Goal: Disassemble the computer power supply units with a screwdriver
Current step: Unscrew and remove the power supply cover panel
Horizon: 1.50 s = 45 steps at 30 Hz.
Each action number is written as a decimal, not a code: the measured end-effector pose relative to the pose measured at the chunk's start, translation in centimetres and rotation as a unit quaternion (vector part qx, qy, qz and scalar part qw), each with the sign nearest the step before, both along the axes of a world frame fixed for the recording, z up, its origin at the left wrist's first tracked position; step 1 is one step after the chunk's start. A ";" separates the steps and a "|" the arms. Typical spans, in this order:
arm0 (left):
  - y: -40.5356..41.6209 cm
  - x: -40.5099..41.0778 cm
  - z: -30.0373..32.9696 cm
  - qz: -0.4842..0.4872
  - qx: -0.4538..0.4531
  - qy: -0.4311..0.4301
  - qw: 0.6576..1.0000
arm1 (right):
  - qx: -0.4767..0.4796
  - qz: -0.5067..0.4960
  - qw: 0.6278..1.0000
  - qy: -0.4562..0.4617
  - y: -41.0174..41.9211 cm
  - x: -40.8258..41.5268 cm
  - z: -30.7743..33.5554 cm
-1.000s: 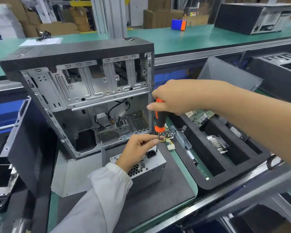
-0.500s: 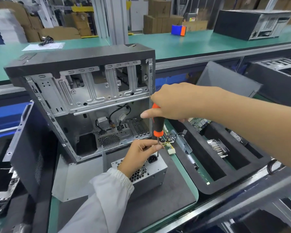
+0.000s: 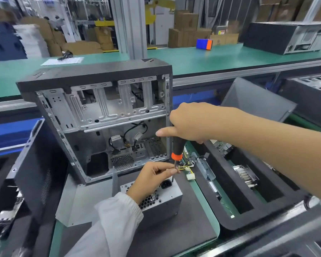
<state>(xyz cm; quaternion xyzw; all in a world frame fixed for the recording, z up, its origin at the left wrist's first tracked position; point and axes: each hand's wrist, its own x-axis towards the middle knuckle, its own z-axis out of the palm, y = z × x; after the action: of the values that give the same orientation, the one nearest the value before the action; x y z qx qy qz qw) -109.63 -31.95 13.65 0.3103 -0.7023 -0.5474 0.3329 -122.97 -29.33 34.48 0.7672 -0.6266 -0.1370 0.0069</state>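
My R hand grips the screwdriver handle upright, L hand pinches its shaft just above the PSU, which sits on the dark mat in front of the open PC case.

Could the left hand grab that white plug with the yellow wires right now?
Probably not yet. The left hand is pinching the screwdriver shaft over the power supply. The plug lies just beyond, with nothing covering it, so letting go should free the way.
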 end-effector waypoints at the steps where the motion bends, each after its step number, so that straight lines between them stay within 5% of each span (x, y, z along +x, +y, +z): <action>1: -0.1 0.1 -0.1 -0.004 0.005 0.000 1.000 | 0.003 0.028 0.999 0.015 -0.2 0.0 -0.1; 8: -0.1 -0.6 0.7 -0.055 -0.005 0.041 0.998 | 0.167 0.143 0.975 0.019 -0.3 -0.6 2.1; 14: -0.1 -0.8 0.0 -0.003 -0.010 0.051 0.999 | 0.073 -0.027 0.997 -0.013 -0.3 -0.4 1.1; 22: -0.4 -0.8 -0.1 -0.005 -0.032 0.040 0.999 | 0.167 0.128 0.977 -0.039 -1.0 -1.6 1.9; 25: -0.4 -0.7 -0.1 -0.003 -0.040 0.040 0.998 | 0.136 0.080 0.981 -0.116 -0.6 -1.5 1.8; 28: -0.2 -0.7 0.0 0.002 -0.044 0.030 0.999 | 0.070 -0.015 0.997 -0.032 -0.6 -1.0 1.0; 31: -0.1 -0.8 0.1 0.000 -0.042 0.029 0.999 | 0.062 0.034 0.997 0.012 -1.0 -0.6 0.5; 37: 0.2 -0.8 0.4 -0.002 -0.053 0.039 0.998 | 0.143 0.093 0.981 -0.096 -0.4 -1.3 2.2; 41: 0.2 -0.7 0.4 0.002 -0.043 0.042 0.998 | 0.068 0.011 0.998 0.003 -0.3 -0.5 1.1; 45: 0.4 -0.6 0.4 0.007 -0.047 0.038 0.998 | 0.103 0.096 0.990 -0.020 -0.5 -0.8 1.5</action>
<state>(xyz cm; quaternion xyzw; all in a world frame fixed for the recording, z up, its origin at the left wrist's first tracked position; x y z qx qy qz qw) -110.27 -31.59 14.10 0.2781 -0.7120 -0.5229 0.3773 -123.80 -29.86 36.01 0.8227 -0.5329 -0.1845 -0.0715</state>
